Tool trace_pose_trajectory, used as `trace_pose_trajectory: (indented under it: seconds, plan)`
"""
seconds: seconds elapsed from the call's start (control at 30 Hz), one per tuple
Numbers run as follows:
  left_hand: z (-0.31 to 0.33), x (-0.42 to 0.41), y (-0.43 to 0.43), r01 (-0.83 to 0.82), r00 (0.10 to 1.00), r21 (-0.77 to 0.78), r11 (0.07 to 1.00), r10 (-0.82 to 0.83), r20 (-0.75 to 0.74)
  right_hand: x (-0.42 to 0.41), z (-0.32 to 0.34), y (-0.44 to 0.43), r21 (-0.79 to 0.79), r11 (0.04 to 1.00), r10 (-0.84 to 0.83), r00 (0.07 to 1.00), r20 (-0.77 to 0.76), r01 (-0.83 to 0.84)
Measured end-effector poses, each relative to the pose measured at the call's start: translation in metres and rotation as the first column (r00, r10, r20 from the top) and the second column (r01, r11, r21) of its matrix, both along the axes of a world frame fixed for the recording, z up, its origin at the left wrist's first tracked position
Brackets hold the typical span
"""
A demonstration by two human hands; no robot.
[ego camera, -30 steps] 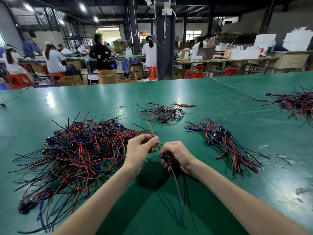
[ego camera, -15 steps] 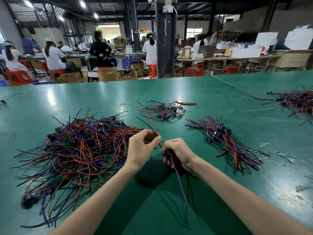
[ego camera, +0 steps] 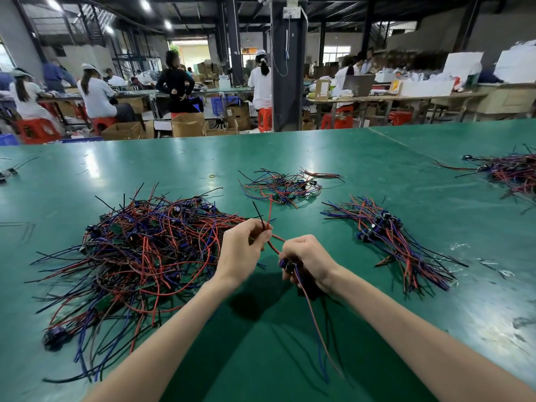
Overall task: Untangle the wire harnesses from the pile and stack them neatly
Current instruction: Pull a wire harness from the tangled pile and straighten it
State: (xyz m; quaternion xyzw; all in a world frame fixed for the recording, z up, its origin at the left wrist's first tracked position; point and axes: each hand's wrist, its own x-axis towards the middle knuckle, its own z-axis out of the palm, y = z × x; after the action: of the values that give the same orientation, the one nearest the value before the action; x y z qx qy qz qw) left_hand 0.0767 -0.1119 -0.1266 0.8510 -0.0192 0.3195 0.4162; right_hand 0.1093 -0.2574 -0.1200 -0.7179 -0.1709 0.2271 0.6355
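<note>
- Left hand (ego camera: 243, 250): raised just above the bench (ego camera: 377, 169), fingers curled, thumb and fingertips pinching the thin wires of one wire harness (ego camera: 287, 264). A black end and a red end stick up above the fingers.
- Right hand (ego camera: 309, 259): close beside the left, fingers curled round the dark connector end of the same harness. Red and blue leads trail down from it towards the near bench edge.
- A short red length of wire spans the gap between the two hands.
- Tangled pile (ego camera: 139, 250): red, blue and black wires with small green boards, lying on the bench to the left, its edge just beside the left hand.
- Sorted stack (ego camera: 388, 236): harnesses laid roughly parallel, to the right of the hands and apart from them.
- Smaller loose bunch (ego camera: 282, 187): beyond the hands, mid-bench.
- Further heap (ego camera: 510, 172): at the far right edge of the view.
</note>
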Motion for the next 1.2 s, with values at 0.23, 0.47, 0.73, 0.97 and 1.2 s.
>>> trace_pose_trajectory:
  seconds: [0.23, 0.47, 0.73, 0.97, 1.2]
  plan:
    - [0.004, 0.003, 0.002, 0.024, 0.995, -0.321, 0.947, -0.055, -0.088, 0.000, 0.003, -0.005, 0.057, 0.992, 0.110, 0.993, -0.035, -0.108]
    - [0.010, 0.002, -0.003, 0.102, 0.962, -0.691, 0.716, -0.247, -0.114, 0.003, 0.004, -0.005, 0.132, 0.976, 0.179, 0.983, -0.034, -0.173]
    - [0.010, -0.001, -0.005, 0.142, 0.946, -0.688, 0.712, -0.303, -0.118, 0.005, 0.009, -0.006, 0.100, 0.991, 0.087, 0.996, 0.012, -0.087]
    - [0.007, -0.001, -0.008, 0.164, 0.944, -0.698, 0.697, -0.315, -0.093, 0.004, 0.009, -0.005, 0.057, 0.997, 0.052, 0.998, 0.044, -0.054]
    - [0.002, 0.003, 0.004, 0.049, 0.987, -0.621, 0.782, -0.132, -0.089, 0.001, 0.007, -0.003, 0.023, 0.999, 0.043, 0.997, 0.056, -0.044]
